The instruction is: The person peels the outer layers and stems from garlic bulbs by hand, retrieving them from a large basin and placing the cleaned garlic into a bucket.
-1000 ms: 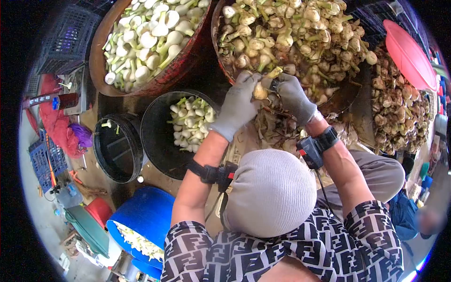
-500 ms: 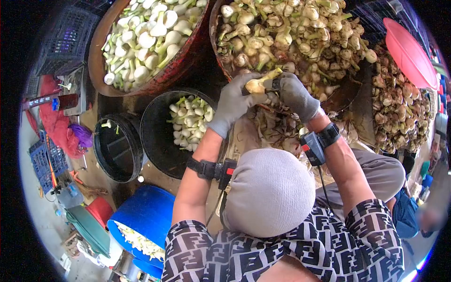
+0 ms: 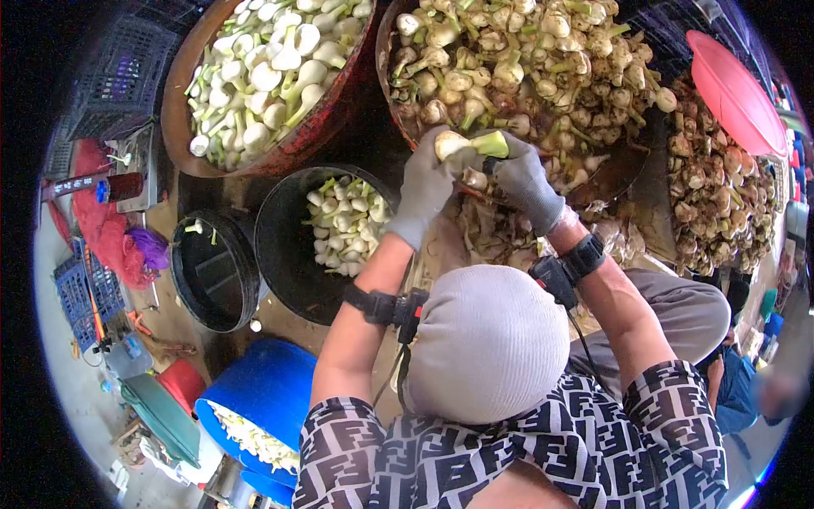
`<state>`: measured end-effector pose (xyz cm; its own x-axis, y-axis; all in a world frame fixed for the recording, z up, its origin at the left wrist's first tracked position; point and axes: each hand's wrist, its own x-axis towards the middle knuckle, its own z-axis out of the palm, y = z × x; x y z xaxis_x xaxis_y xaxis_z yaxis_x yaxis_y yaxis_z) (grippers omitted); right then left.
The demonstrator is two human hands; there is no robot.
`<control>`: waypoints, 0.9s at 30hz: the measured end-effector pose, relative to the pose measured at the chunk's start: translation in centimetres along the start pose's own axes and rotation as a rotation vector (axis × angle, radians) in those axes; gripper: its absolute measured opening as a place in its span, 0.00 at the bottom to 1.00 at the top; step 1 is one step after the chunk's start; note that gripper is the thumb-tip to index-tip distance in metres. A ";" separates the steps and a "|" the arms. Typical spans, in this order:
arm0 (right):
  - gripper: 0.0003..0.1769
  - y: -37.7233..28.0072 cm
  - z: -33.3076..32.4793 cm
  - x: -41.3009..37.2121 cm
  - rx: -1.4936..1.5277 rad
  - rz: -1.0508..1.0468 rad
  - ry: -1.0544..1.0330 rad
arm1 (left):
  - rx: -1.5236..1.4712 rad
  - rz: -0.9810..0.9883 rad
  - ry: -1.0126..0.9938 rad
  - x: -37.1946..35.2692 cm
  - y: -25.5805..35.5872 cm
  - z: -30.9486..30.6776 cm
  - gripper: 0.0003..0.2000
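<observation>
Head camera view: a garlic bulb with its stem (image 3: 449, 146) is held up in front of the person, just over the near edge of the far tub (image 3: 383, 64), bulb to the left and green cut stem to the right. The gloved left hand (image 3: 428, 174) grips it, fingers closed around the bulb's near side. The gloved right hand (image 3: 526, 176) is curled just beside the stem end; whether its fingers press on the stem or enclose something else, I cannot tell.

The bulb looks light enough for one hand. Its body should be firm and barely yield, while the stem is probably stiff but could bend or snap if levered. The pale surface may be slippery if damp, and loose outer skin could slide under the fingers; the gloves ought to help. The surest hold seems to be around the widest part of the bulb, with the stem as a second grip; hard squeezing might bruise it.

Unpeeled bulbs (image 3: 543, 72) lie beyond, smooth white bulbs (image 3: 263, 78) far left, and papery husks (image 3: 496, 233) nearer the person.
</observation>
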<state>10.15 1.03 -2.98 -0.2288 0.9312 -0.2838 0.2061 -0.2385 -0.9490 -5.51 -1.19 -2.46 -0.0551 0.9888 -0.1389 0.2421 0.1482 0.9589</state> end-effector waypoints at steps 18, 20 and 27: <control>0.11 -2.5 -1.9 -2.2 0.294 0.126 -0.034 | -0.277 -0.162 -0.006 1.5 2.3 -2.6 0.20; 0.11 -3.3 -1.0 -2.3 0.331 0.177 0.011 | -0.187 -0.202 -0.005 1.1 2.3 -1.8 0.15; 0.08 -1.7 -5.4 -3.7 -0.395 -0.305 0.058 | -0.458 -0.180 -0.109 0.6 1.5 -1.9 0.09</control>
<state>15.75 -0.54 0.46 -0.2837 0.9588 0.0169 0.4855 0.1588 -0.8597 -6.97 -0.37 -0.62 0.0502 0.9482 -0.3136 -0.2133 0.3170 0.9241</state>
